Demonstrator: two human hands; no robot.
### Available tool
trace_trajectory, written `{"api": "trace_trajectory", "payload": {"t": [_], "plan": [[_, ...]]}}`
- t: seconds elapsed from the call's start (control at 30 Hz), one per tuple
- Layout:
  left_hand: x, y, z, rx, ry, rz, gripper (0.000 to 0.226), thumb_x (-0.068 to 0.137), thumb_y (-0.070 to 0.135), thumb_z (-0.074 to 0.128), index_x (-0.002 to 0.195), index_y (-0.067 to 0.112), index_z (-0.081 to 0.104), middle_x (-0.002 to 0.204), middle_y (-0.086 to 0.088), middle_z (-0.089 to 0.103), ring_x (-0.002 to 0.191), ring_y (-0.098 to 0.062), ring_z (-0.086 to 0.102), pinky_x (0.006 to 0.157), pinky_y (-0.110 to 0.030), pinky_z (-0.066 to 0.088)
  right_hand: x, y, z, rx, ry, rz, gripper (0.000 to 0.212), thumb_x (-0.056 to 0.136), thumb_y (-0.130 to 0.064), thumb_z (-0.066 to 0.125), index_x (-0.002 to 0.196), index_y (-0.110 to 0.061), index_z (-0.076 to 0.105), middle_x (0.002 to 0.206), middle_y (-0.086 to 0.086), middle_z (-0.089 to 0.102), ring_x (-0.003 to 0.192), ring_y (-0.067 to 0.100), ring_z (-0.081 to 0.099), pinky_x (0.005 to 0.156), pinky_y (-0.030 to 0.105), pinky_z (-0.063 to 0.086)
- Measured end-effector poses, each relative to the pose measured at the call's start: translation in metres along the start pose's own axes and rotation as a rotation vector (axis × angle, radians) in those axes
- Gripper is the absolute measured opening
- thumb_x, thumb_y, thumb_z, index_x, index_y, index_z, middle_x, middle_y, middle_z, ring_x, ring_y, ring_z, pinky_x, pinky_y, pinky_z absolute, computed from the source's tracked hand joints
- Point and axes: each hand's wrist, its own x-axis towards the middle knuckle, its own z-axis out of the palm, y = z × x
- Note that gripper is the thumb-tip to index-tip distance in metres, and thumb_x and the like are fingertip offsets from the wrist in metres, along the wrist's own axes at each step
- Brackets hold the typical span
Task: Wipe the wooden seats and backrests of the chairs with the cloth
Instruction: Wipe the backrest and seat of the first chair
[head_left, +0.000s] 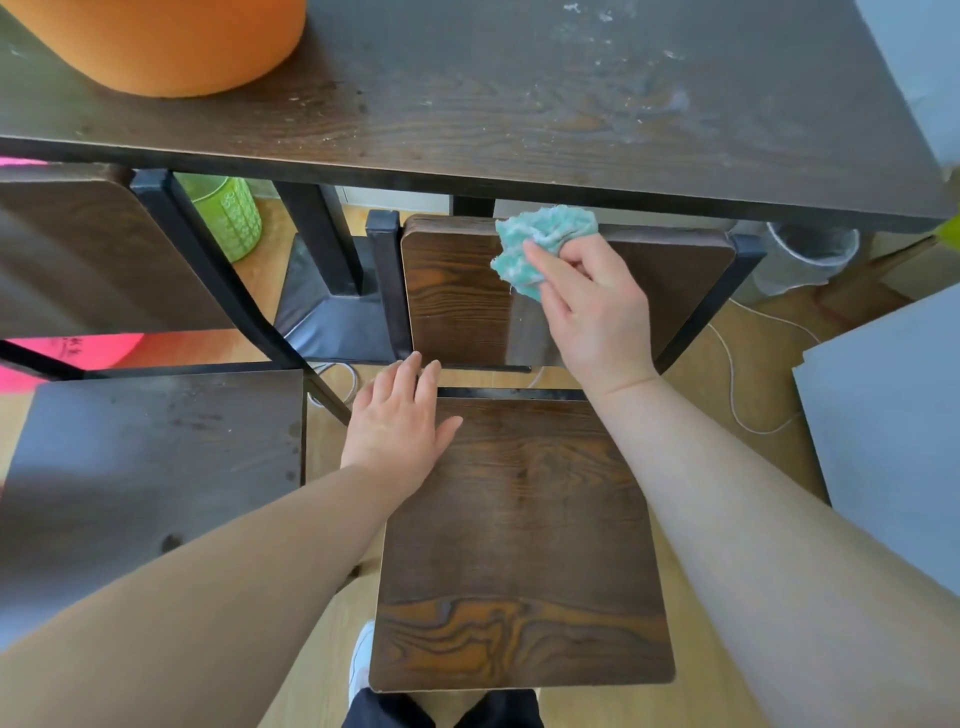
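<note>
A dark wooden chair stands right below me, its seat (524, 545) in the lower middle and its backrest (457, 296) upright beyond it, under the table edge. My right hand (592, 306) presses a crumpled teal cloth (535, 244) against the upper middle of the backrest. My left hand (400, 421) lies flat with fingers apart on the seat's far left corner, holding nothing. A second chair is to the left, with its dusty seat (156, 467) and backrest (93, 249) partly in view.
A dark wooden table (467, 104) with crumbs and smears spans the top, with an orange tub (166, 41) on it. Under it are black metal legs (322, 244), a green bin (228, 213), a clear-lined bin (810, 254) and a white cable (737, 384). A grey panel (893, 426) stands at right.
</note>
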Motion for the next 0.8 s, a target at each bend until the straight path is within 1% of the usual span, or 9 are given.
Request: {"api": "trace_trajectory", "payload": {"t": [0.07,0.2,0.27,0.33,0.37,0.5,0.67,0.77,0.8], "plan": [[0.002,0.002,0.004,0.016,-0.017,0.004,0.072,0.096,0.058,0.034,0.152,0.018,0.017,0.159,-0.007,0.022,0.142,-0.028,0.025,0.115,-0.043,0.027,-0.006,0.004,0.007,0.014,-0.033,-0.005,0.024,0.093,-0.023,0.063,0.113,-0.008,0.064,0.110,0.005,0.064,0.107,0.013,0.060,0.080,0.018,0.054],[0.005,0.007,0.013,0.043,-0.039,0.004,0.070,0.096,0.058,0.035,0.152,0.019,0.018,0.160,-0.007,0.019,0.143,-0.028,0.022,0.113,-0.042,0.026,-0.022,0.015,0.029,0.144,-0.097,0.161,0.013,0.096,-0.033,0.057,0.096,-0.020,0.057,0.101,-0.007,0.058,0.097,0.003,0.055,0.068,0.009,0.048],[0.007,0.009,0.017,0.054,-0.043,0.017,0.070,0.096,0.058,0.035,0.152,0.018,0.017,0.160,-0.007,0.018,0.144,-0.028,0.021,0.113,-0.042,0.025,-0.035,0.024,0.040,0.038,-0.164,0.085,0.013,0.095,-0.025,0.058,0.099,-0.014,0.061,0.099,-0.002,0.058,0.091,0.005,0.053,0.067,0.011,0.047],[0.008,0.010,0.021,0.063,-0.044,0.024,0.071,0.096,0.057,0.036,0.152,0.018,0.017,0.160,-0.007,0.018,0.144,-0.027,0.021,0.113,-0.042,0.025,-0.050,0.036,0.053,-0.035,-0.214,-0.028,0.017,0.092,-0.016,0.061,0.106,-0.006,0.064,0.100,0.007,0.059,0.090,0.017,0.056,0.065,0.028,0.055],[0.009,0.010,0.023,0.064,-0.044,0.024,0.071,0.096,0.057,0.037,0.152,0.018,0.018,0.159,-0.007,0.019,0.143,-0.028,0.021,0.113,-0.042,0.025,-0.056,0.040,0.058,-0.025,-0.256,0.008,0.017,0.094,-0.017,0.060,0.107,-0.007,0.064,0.099,0.006,0.058,0.089,0.017,0.055,0.067,0.032,0.055],[0.009,0.011,0.028,0.062,-0.043,0.020,0.072,0.096,0.057,0.038,0.152,0.018,0.018,0.159,-0.007,0.021,0.143,-0.027,0.022,0.112,-0.041,0.025,-0.069,0.040,0.067,0.030,-0.378,0.138,0.028,0.099,-0.023,0.042,0.113,-0.022,0.067,0.097,-0.008,0.046,0.088,0.008,0.041,0.073,0.023,0.037],[0.003,0.012,0.027,0.064,-0.028,0.015,0.071,0.096,0.057,0.037,0.152,0.017,0.018,0.159,-0.007,0.021,0.142,-0.028,0.023,0.112,-0.042,0.026,-0.076,0.040,0.068,-0.104,-0.543,0.102,0.036,0.097,-0.010,0.039,0.123,-0.019,0.062,0.110,0.004,0.051,0.097,0.019,0.042,0.076,0.031,0.038],[-0.002,0.014,0.019,0.045,-0.002,0.004,0.071,0.096,0.057,0.038,0.151,0.017,0.019,0.158,-0.007,0.023,0.141,-0.028,0.026,0.112,-0.042,0.027,-0.078,0.034,0.065,-0.059,-0.483,0.198,0.013,0.100,-0.024,0.046,0.103,-0.019,0.058,0.101,-0.008,0.050,0.091,0.014,0.048,0.072,0.029,0.041],[-0.004,0.015,0.015,0.038,0.005,0.002,0.072,0.096,0.057,0.038,0.152,0.017,0.018,0.158,-0.007,0.023,0.141,-0.028,0.026,0.112,-0.042,0.027,-0.078,0.031,0.062,-0.037,-0.443,0.223,0.015,0.101,-0.033,0.046,0.093,-0.022,0.052,0.093,-0.015,0.047,0.086,0.008,0.048,0.068,0.024,0.040]]}}
